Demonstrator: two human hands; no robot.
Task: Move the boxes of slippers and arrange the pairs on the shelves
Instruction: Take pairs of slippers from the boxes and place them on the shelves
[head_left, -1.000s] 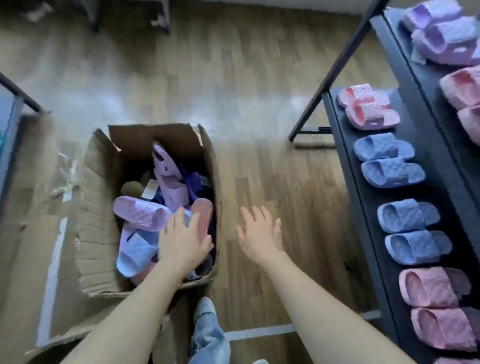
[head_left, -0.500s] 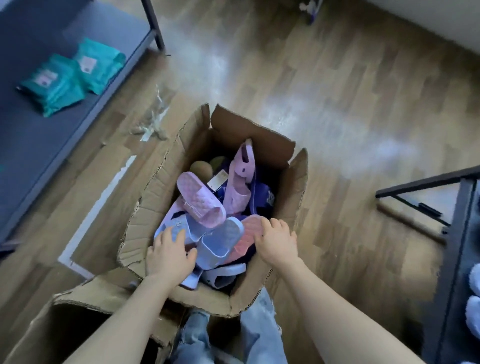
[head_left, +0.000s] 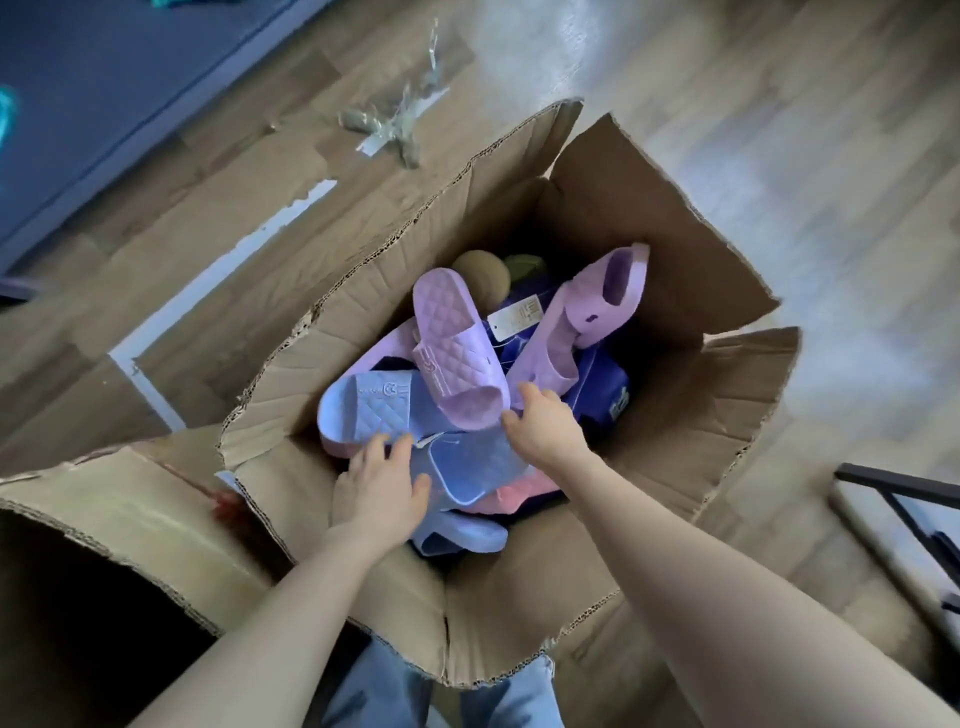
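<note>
Cardboard box (head_left: 649, 249), flaps open, centre of frame on the wooden floor (head_left: 779, 130): holds loose slippers in a heap. Lilac quilted slipper (head_left: 457, 353) uppermost; blue quilted slipper (head_left: 363, 410) at its left; pale blue slipper (head_left: 467, 462) below; pink slipper (head_left: 519, 493) underneath. Left hand (head_left: 382, 488): fingers spread, resting on the pale blue slipper. Right hand (head_left: 543, 431): fingers bent down at the lilac slipper's toe; cannot tell whether they pinch it. Second box (head_left: 104, 499), lower left.

Head camera, 1 view: looks steeply down, close over open box (head_left: 649, 218).
</note>
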